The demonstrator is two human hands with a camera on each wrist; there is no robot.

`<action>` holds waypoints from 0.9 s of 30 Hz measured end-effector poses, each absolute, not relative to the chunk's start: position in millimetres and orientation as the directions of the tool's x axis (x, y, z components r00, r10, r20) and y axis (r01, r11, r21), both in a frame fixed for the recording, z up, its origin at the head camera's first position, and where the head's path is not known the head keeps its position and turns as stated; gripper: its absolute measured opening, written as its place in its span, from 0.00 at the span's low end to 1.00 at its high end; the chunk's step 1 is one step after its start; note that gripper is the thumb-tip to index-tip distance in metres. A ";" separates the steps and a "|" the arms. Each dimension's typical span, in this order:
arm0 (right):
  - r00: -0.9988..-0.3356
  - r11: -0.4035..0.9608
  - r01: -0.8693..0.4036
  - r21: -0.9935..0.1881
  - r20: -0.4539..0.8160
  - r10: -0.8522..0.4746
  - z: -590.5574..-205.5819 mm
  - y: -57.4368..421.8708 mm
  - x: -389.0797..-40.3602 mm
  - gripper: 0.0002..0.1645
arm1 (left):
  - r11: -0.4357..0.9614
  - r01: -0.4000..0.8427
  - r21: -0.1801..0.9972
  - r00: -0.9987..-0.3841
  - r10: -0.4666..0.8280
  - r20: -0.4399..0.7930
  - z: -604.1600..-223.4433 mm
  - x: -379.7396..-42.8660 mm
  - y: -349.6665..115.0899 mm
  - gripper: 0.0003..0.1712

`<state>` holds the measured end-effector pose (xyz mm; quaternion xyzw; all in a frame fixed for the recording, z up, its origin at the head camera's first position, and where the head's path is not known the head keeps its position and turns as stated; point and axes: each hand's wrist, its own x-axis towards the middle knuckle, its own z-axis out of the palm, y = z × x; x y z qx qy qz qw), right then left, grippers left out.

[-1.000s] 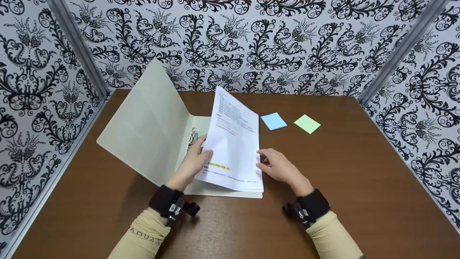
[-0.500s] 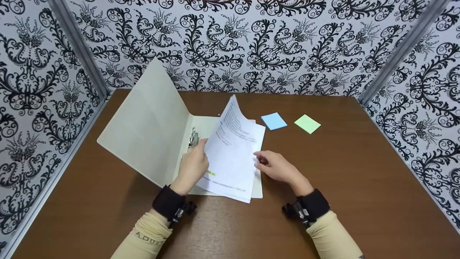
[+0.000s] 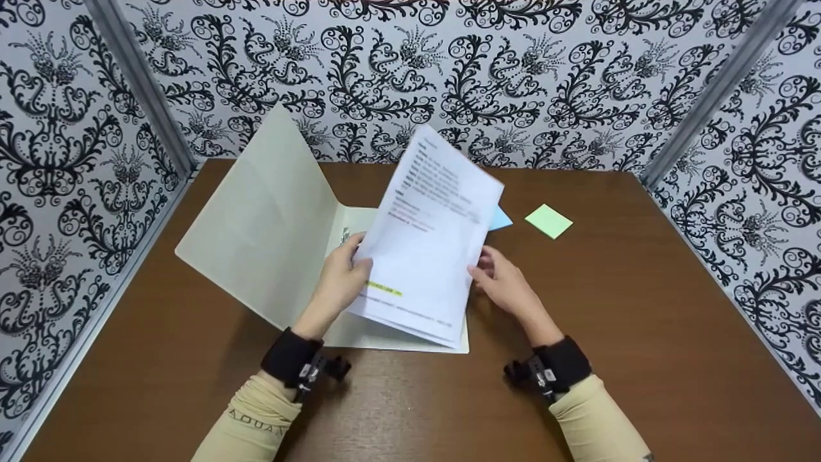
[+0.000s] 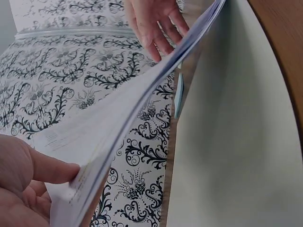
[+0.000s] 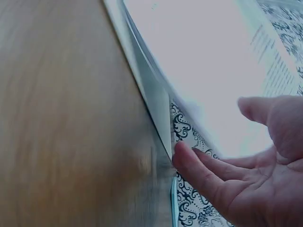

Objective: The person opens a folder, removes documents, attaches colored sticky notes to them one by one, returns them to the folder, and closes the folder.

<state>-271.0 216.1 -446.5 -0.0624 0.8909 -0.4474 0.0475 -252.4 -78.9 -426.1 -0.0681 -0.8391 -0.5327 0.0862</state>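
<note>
A thin stack of printed white paper sheets is lifted and tilted over an open cream folder. My left hand pinches the stack's left edge, with the thumb on the printed face and the other fingers behind, as the left wrist view also shows. At the opposite edge my right hand is loosely spread. In the right wrist view its thumb is over the printed face and its fingers extend beneath the edge. The folder's metal clip is mostly hidden behind my left hand and the sheets.
The folder's cover stands raised on the left. A blue sticky note, partly covered by the sheets, and a green sticky note lie on the brown table. Patterned walls enclose the table's back and sides.
The sheets bent and dipped toward the table's front, then rose up and right, now overlapping the blue note. My right hand moved slightly right and farther from me; my left hand still holds the stack.
</note>
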 end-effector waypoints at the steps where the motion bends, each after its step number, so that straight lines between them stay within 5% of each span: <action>1: -0.990 0.540 -0.037 -0.841 -0.043 -0.135 -445.2 216.6 -272.0 0.36 | 0.389 0.199 0.900 -0.978 0.026 0.205 -425.5 -252.7 -78.9 0.27; 8: -0.992 0.160 0.049 -0.986 -0.067 -0.108 -433.3 214.4 -270.2 0.26 | 0.224 0.159 0.962 -0.987 0.057 0.150 -420.4 -249.6 -75.9 0.27; 15: -0.997 -0.053 0.052 -0.997 -0.049 -0.059 -422.8 212.2 -265.9 0.21 | 0.166 0.151 0.974 -0.987 0.074 0.141 -421.1 -245.0 -68.4 0.28; 27: -0.998 -0.007 0.002 -1.000 -0.003 0.067 -418.4 221.1 -269.1 0.24 | 0.222 0.263 0.939 -0.960 0.153 0.233 -424.5 -242.8 -61.0 0.27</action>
